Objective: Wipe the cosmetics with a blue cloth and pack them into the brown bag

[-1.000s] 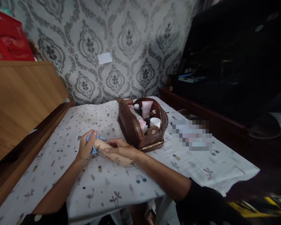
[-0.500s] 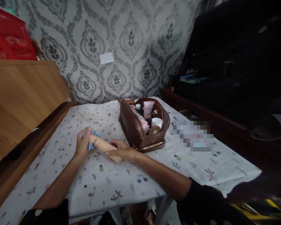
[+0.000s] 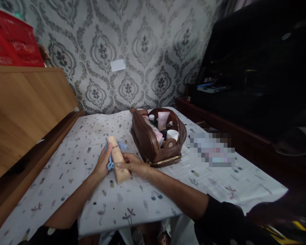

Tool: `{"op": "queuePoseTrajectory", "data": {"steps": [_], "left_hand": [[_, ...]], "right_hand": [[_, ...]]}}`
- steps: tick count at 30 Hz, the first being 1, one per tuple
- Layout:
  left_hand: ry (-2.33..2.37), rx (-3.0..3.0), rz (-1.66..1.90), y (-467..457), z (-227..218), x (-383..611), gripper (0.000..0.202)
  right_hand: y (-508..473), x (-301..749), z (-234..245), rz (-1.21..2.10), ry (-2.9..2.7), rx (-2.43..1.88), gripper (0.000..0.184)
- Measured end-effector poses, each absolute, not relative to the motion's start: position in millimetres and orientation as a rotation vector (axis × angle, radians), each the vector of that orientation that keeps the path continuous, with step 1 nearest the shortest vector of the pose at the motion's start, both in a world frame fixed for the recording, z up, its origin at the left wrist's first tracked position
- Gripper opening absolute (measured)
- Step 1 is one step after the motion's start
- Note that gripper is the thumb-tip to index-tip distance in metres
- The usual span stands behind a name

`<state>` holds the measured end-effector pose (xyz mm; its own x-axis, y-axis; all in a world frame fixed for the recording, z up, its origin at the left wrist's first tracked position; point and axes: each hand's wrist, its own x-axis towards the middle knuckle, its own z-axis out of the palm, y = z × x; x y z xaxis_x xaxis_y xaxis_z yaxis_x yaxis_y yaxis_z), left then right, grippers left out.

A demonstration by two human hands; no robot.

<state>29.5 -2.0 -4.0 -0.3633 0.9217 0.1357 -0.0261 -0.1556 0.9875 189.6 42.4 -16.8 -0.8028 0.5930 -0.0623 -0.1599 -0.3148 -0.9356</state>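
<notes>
A beige squeeze tube (image 3: pixel 119 159) is tilted between my two hands above the table, its narrow end away from me. My right hand (image 3: pixel 134 165) grips the tube near its wide lower end, thumb across the front. On the other side, my left hand (image 3: pixel 103 161) holds a light blue cloth (image 3: pixel 110 164) against the tube's left edge; part of the cloth shows behind the tube. Just beyond my right hand stands an unzipped brown toiletry bag (image 3: pixel 144 141). Inside it are a pink tube (image 3: pixel 163 119), a white-lidded jar (image 3: pixel 172 135), a makeup brush and other small bottles.
A patterned white cloth covers the table (image 3: pixel 153 204). To the right of the bag lies a blurred-out item (image 3: pixel 211 149). A wooden cabinet (image 3: pixel 28 102) with a red basket (image 3: pixel 15 42) borders the left, a large dark screen (image 3: pixel 257 68) the right.
The tube has swung from lying aslant to a steeper tilt. My left hand with the blue cloth has moved right, from the tube's end to its side.
</notes>
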Motion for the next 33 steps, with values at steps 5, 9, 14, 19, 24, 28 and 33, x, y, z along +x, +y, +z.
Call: {"op": "queuePoseTrajectory", "data": {"steps": [5,9,14,19,24,28,33], "left_hand": [[1.230,1.089,1.481,-3.2,-2.2,36.9,0.047],[1.227,1.034,1.558,-4.5,4.8,33.8,0.046],[1.296,1.078,1.418,-8.4,10.9,28.1,0.054],[1.273,1.180,1.198,-9.8,13.1,25.3,0.063],[1.230,1.268,0.997,-13.6,16.7,21.9,0.066],[1.226,1.292,0.923,-12.2,15.0,16.9,0.066],[1.262,1.283,0.838,-8.0,14.9,-6.7,0.058]], "right_hand": [[44.3,184.6,-24.2,1.965,-1.616,-0.615,0.064],[47.8,187.8,-20.1,1.608,-1.894,-0.683,0.057],[52.8,194.6,-10.1,1.270,-1.857,-0.804,0.054],[51.5,196.3,-1.5,1.604,-1.560,-0.635,0.062],[47.4,195.7,3.6,1.856,-1.364,-0.546,0.057],[46.0,195.6,5.4,2.020,-1.216,-0.479,0.057],[43.5,195.2,5.7,1.995,-1.234,-0.453,0.052]]}}
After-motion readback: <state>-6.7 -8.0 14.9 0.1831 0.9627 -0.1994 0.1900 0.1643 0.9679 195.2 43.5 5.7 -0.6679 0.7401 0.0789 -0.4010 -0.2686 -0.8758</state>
